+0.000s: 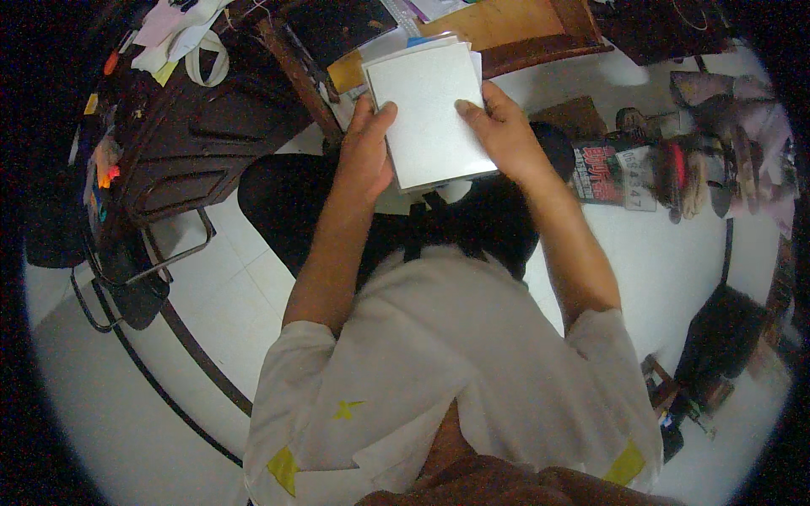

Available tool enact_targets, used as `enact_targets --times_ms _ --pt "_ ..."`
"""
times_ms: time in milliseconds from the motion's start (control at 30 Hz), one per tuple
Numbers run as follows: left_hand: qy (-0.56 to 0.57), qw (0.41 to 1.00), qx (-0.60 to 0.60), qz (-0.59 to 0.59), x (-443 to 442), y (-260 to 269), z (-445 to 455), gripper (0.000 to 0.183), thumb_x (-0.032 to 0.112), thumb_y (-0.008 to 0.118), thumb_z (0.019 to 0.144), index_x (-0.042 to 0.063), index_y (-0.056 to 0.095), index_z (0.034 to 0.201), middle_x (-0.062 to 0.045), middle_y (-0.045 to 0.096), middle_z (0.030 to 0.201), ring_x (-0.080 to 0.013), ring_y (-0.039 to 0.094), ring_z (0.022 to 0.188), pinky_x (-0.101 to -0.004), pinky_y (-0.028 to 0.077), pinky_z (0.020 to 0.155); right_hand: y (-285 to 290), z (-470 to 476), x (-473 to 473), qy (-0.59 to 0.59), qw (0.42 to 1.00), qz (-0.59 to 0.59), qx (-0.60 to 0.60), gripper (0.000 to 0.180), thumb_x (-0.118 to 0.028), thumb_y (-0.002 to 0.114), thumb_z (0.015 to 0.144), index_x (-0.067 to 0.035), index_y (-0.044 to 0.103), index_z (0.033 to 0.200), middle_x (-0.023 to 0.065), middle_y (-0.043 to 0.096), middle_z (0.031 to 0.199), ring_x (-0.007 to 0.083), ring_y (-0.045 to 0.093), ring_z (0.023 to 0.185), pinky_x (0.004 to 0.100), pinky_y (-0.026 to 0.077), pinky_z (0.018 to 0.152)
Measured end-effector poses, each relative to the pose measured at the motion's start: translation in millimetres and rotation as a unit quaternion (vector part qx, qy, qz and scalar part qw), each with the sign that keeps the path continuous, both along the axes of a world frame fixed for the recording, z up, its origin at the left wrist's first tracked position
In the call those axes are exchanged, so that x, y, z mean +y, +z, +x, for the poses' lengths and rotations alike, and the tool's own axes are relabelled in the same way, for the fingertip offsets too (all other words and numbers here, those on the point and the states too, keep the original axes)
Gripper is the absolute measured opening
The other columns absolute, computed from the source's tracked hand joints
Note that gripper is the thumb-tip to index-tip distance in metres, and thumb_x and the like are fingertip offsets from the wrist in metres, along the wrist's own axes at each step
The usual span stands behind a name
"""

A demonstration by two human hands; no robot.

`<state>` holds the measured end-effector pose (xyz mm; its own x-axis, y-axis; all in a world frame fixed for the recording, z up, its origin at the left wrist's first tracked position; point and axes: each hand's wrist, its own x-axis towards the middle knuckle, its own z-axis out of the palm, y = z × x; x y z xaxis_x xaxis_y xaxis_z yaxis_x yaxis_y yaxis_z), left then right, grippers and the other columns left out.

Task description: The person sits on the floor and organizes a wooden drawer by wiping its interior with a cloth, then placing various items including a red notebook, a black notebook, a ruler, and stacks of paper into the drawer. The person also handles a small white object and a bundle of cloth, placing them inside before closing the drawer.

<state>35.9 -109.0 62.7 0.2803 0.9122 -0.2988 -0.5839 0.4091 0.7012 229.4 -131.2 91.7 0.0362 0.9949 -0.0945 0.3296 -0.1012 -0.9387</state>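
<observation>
A stack of papers or booklets with a plain white top sheet [433, 117] is held over my lap. My left hand [367, 145] grips its left edge, thumb on the top face. On the opposite edge, my right hand [509, 133] holds it the same way, its thumb pressing near the rim. Uneven sheet edges and a bit of blue show at the far end of the stack. What lies under the top sheet is mostly hidden. Just beyond the stack is an open wooden drawer [550, 55] with a brown envelope or folder [500, 24] in it.
A dark wooden cabinet [215, 139] stands on the left, with papers and a white strap loop [207, 60] on top. Below it is a metal-framed chair [171, 259]. At the right, a licence plate [636, 177] and piled items line the white tiled floor [209, 303].
</observation>
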Motion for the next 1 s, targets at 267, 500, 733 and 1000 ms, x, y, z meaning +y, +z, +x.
enact_targets --times_ms 267,500,733,1000 --pt "-0.044 0.998 -0.018 -0.036 -6 -2 -1 0.054 0.009 0.054 0.088 0.002 0.035 0.138 -0.015 0.050 0.127 -0.0265 0.051 0.115 -0.0401 0.041 0.101 9 -5 9 -0.037 0.987 -0.059 0.147 0.031 -0.021 0.061 0.091 -0.001 0.059 0.115 0.0046 0.065 0.097 0.0107 0.056 0.085 0.0261 0.046 0.076" --pt "-0.020 0.999 0.040 -0.004 -12 10 6 0.057 0.007 0.052 0.087 0.003 0.032 0.140 -0.016 0.049 0.128 -0.0274 0.051 0.116 -0.0408 0.043 0.100 -14 55 94 -0.045 0.985 0.084 -0.145 0.034 -0.024 0.059 0.093 0.001 0.058 0.115 0.0093 0.066 0.097 0.0137 0.061 0.087 0.0268 0.048 0.077" --pt "-0.022 0.994 0.109 0.007 4 45 22 0.053 0.009 0.051 0.088 0.003 0.033 0.138 -0.017 0.049 0.128 -0.0283 0.051 0.115 -0.0412 0.043 0.099 -50 81 163 -0.158 0.893 0.138 -0.399 0.021 -0.022 0.052 0.093 -0.003 0.062 0.093 0.0105 0.060 0.073 0.0214 0.059 0.065 0.0343 0.046 0.057" --pt "-0.039 0.973 0.208 0.091 94 13 84 0.046 0.004 0.056 0.082 0.000 0.044 0.127 -0.019 0.055 0.119 -0.0277 0.052 0.111 -0.0437 0.042 0.094 -123 143 190 -0.259 0.768 0.215 -0.545 0.033 -0.026 0.047 0.094 -0.006 0.063 0.072 0.0134 0.057 0.055 0.0295 0.059 0.051 0.0428 0.046 0.044"
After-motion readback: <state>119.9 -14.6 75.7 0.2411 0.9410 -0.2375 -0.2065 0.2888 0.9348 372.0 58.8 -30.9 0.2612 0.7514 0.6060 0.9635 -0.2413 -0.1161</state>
